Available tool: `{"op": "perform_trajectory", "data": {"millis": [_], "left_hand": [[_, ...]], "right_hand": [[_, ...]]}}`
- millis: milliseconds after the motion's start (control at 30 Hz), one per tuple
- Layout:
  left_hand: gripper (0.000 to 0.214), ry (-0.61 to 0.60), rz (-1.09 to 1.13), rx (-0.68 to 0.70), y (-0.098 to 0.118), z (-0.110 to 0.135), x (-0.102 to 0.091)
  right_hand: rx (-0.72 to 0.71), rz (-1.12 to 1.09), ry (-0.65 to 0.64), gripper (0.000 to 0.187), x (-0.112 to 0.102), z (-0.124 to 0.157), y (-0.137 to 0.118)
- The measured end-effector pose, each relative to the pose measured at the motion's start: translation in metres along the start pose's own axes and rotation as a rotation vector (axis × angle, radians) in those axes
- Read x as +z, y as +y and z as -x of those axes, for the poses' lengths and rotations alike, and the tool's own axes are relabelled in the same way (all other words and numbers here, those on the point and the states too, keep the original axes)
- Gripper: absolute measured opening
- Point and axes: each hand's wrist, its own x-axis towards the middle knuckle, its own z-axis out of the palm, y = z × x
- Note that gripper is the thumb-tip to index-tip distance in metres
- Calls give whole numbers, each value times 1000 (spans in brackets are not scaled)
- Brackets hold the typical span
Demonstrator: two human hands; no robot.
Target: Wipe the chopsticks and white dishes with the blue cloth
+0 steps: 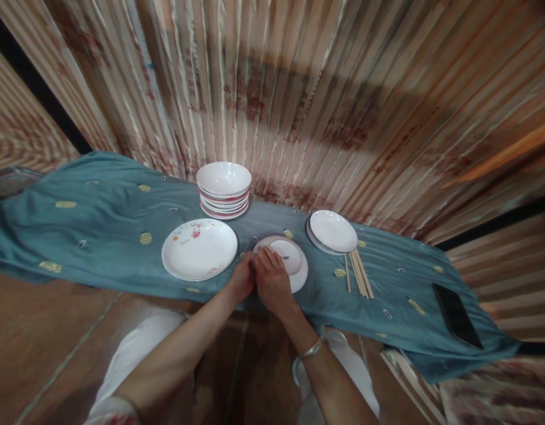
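Note:
My right hand (pixel 272 280) lies on the near left rim of a small white plate (pixel 299 274) that carries a small white dish (pixel 288 254). Its fingers curl over the rim of the dish. My left hand (pixel 242 280) sits right beside it, fingers bent, touching the plate's left edge and my right hand. Both hands rest on a teal cloth (pixel 99 230) with yellow embroidered spots. What the left fingers grip is hidden.
A flowered white plate (pixel 199 248) lies to the left. Behind it is a stack of bowls (pixel 223 189). A stack of white plates (pixel 332 231) and wooden chopsticks (pixel 358 273) lie to the right. A black phone (pixel 457 316) rests at the far right. A striped curtain hangs behind.

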Motion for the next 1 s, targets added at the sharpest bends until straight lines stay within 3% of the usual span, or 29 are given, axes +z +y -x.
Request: {"op": "perform_trajectory", "data": {"millis": [233, 367, 533, 767, 1000], "left_hand": [[36, -97, -26, -64, 1, 4, 1], [44, -154, -23, -127, 2, 4, 0], [47, -188, 8, -107, 0, 2, 0], [45, -122, -8, -98, 3, 7, 5], [44, -87, -99, -129, 5, 9, 6]], "right_hand": [[83, 2, -51, 35, -7, -21, 4], [164, -5, -113, 38, -7, -31, 12], [241, -24, -188, 42, -7, -38, 21], [339, -23, -222, 44, -7, -41, 38], [396, 28, -171, 43, -3, -34, 58]]}}
